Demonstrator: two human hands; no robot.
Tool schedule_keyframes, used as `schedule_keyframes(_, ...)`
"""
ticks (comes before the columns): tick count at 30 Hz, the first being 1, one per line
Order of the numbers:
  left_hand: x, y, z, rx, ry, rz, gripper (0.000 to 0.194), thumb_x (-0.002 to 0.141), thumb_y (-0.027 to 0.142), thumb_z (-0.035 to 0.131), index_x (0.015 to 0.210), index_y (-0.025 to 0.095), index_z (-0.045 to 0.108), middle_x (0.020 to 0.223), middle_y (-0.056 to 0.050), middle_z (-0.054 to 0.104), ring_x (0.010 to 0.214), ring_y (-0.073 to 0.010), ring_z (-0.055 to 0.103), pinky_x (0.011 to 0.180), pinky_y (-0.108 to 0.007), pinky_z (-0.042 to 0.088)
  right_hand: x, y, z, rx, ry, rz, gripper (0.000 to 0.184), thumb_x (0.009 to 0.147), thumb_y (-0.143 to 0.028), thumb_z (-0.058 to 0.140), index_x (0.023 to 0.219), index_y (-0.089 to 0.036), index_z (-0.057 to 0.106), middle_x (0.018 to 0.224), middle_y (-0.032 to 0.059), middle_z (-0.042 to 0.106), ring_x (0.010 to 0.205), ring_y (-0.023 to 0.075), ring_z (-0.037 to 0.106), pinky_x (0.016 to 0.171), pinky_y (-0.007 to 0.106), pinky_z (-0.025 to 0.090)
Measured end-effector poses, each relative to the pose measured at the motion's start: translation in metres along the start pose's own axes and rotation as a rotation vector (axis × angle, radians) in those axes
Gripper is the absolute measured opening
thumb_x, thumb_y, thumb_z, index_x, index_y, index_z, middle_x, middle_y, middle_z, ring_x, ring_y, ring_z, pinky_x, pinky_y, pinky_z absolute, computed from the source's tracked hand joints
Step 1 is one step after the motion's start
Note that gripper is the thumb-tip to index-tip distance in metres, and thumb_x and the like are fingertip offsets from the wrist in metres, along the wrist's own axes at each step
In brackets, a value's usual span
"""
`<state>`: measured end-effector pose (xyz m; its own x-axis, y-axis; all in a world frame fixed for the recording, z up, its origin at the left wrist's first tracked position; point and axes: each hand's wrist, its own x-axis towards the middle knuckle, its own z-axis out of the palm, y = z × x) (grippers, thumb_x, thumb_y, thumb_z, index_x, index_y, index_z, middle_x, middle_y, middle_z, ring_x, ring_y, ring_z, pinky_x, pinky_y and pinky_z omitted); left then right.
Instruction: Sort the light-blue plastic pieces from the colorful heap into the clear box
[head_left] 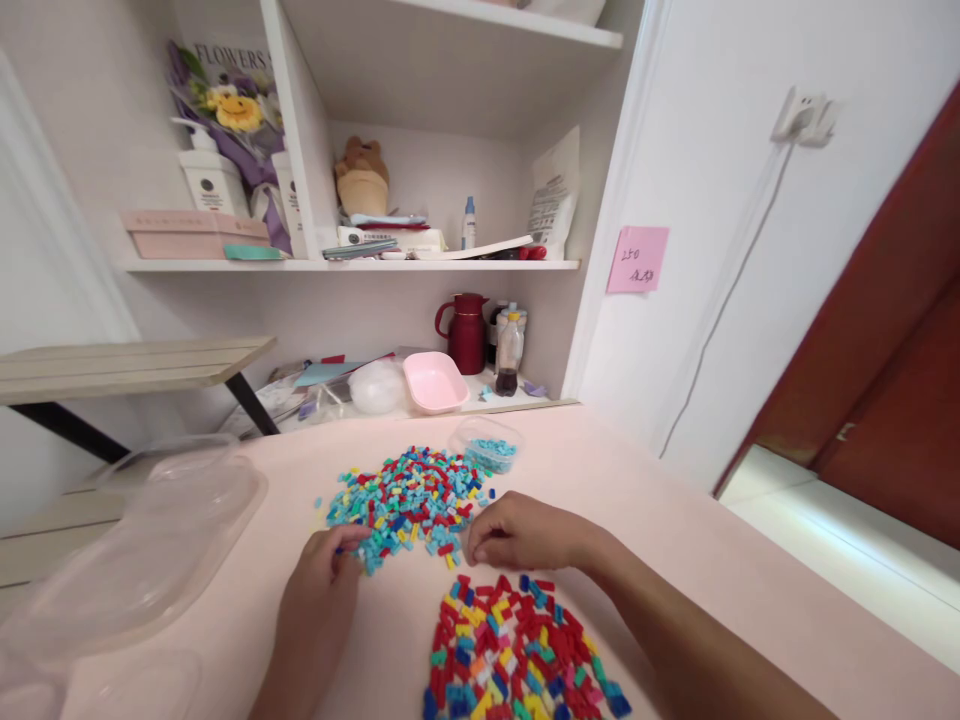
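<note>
A big heap of small toy building bricks (409, 490), mostly light blue with red, yellow and dark blue, lies mid-table. My left hand (326, 565) is at its front left edge, fingertips curled together against the bricks; whatever they hold is hidden. At the heap's right edge, my right hand (510, 530) rests with fingers curled in, and I cannot make out anything inside them. Closer to me is a second spread of bricks (517, 650), largely red and yellow. Behind my right hand stands a clear plastic tub (491, 447) with light blue bricks in it.
Clear plastic lids or trays (172, 540) lie at the left of the pink table (390, 640). Past the far edge are a pink basin (435, 382), a dark red jug (466, 335) and a bottle (509, 355). A wooden bench (135, 368) stands at the left.
</note>
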<state>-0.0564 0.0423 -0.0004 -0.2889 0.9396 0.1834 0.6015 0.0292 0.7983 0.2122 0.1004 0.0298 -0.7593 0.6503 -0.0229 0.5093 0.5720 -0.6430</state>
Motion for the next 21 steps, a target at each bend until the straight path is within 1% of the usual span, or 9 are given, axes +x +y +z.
schedule_keyframes(3, -0.002, 0.0, 0.008, -0.055, -0.052, 0.1, 0.028, 0.074, 0.027, 0.044, 0.091, 0.023, 0.066, 0.092, -0.002, 0.066, 0.077, -0.0189, 0.065, 0.067, -0.033, 0.053, 0.004, -0.005, 0.004, -0.06, 0.007, -0.114, 0.02, 0.083, -0.02, 0.054, 0.093, -0.022, 0.072, 0.089, 0.0006, 0.07, 0.08, 0.013, 0.062, 0.074, 0.021, 0.045)
schedule_keyframes(5, -0.003, -0.001, 0.012, -0.123, -0.07, 0.132, 0.026, 0.074, 0.029, 0.047, 0.09, 0.023, 0.067, 0.09, -0.002, 0.065, 0.077, -0.0188, 0.064, 0.069, -0.034, 0.055, 0.007, -0.009, 0.008, -0.109, 0.041, -0.175, 0.021, 0.084, -0.02, 0.054, 0.096, -0.023, 0.072, 0.096, 0.0024, 0.069, 0.089, 0.0148, 0.061, 0.081, 0.023, 0.044)
schedule_keyframes(8, -0.003, -0.002, 0.016, -0.252, -0.096, 0.126, 0.024, 0.072, 0.031, 0.052, 0.088, 0.022, 0.067, 0.09, -0.002, 0.064, 0.077, -0.0185, 0.065, 0.073, -0.036, 0.056, 0.011, -0.016, 0.013, -0.16, 0.084, -0.25, 0.027, 0.085, -0.018, 0.055, 0.107, -0.025, 0.068, 0.107, 0.0038, 0.066, 0.101, 0.0165, 0.058, 0.092, 0.028, 0.041)
schedule_keyframes(10, -0.002, -0.001, 0.016, -0.301, -0.105, 0.102, 0.025, 0.071, 0.032, 0.052, 0.088, 0.02, 0.067, 0.088, -0.002, 0.063, 0.076, -0.0186, 0.066, 0.075, -0.037, 0.057, 0.012, -0.019, 0.016, -0.154, 0.099, -0.283, 0.031, 0.086, -0.017, 0.053, 0.113, -0.026, 0.065, 0.112, 0.0032, 0.065, 0.105, 0.0163, 0.056, 0.096, 0.029, 0.039)
schedule_keyframes(12, -0.003, 0.001, 0.014, -0.313, -0.1, 0.087, 0.026, 0.071, 0.032, 0.052, 0.089, 0.02, 0.067, 0.088, -0.002, 0.063, 0.077, -0.019, 0.066, 0.076, -0.038, 0.057, 0.013, -0.021, 0.016, -0.124, 0.155, -0.274, 0.032, 0.087, -0.017, 0.05, 0.114, -0.027, 0.064, 0.112, 0.0032, 0.064, 0.105, 0.0157, 0.056, 0.095, 0.029, 0.04)
schedule_keyframes(14, -0.003, 0.002, 0.014, -0.309, -0.098, 0.09, 0.027, 0.072, 0.031, 0.051, 0.09, 0.019, 0.067, 0.091, -0.003, 0.063, 0.08, -0.0194, 0.067, 0.076, -0.038, 0.056, 0.013, -0.019, 0.015, -0.092, 0.253, -0.231, 0.031, 0.088, -0.016, 0.049, 0.114, -0.026, 0.064, 0.11, 0.0038, 0.064, 0.102, 0.0154, 0.057, 0.092, 0.029, 0.043)
schedule_keyframes(17, -0.004, 0.003, 0.016, -0.3, -0.138, 0.131, 0.027, 0.075, 0.03, 0.049, 0.093, 0.019, 0.067, 0.097, -0.005, 0.064, 0.084, -0.0202, 0.067, 0.078, -0.038, 0.056, 0.014, -0.013, 0.014, -0.07, 0.368, -0.161, 0.032, 0.087, -0.014, 0.048, 0.112, -0.025, 0.065, 0.106, 0.0038, 0.065, 0.098, 0.0154, 0.058, 0.09, 0.029, 0.044)
schedule_keyframes(19, -0.005, 0.002, 0.018, -0.311, -0.191, 0.182, 0.027, 0.077, 0.028, 0.048, 0.095, 0.019, 0.066, 0.101, -0.007, 0.064, 0.089, -0.0208, 0.067, 0.082, -0.039, 0.055, 0.015, -0.01, 0.015, -0.086, 0.392, -0.127, 0.032, 0.087, -0.013, 0.048, 0.111, -0.025, 0.065, 0.104, 0.0037, 0.065, 0.097, 0.0158, 0.059, 0.089, 0.029, 0.044)
schedule_keyframes(21, -0.007, 0.002, 0.02, -0.32, -0.255, 0.253, 0.029, 0.078, 0.024, 0.047, 0.101, 0.02, 0.065, 0.108, -0.007, 0.064, 0.099, -0.0209, 0.065, 0.089, -0.039, 0.052, 0.015, -0.007, 0.016, -0.129, 0.39, -0.112, 0.033, 0.085, -0.013, 0.049, 0.111, -0.026, 0.065, 0.103, 0.0037, 0.065, 0.096, 0.0163, 0.059, 0.087, 0.028, 0.044)
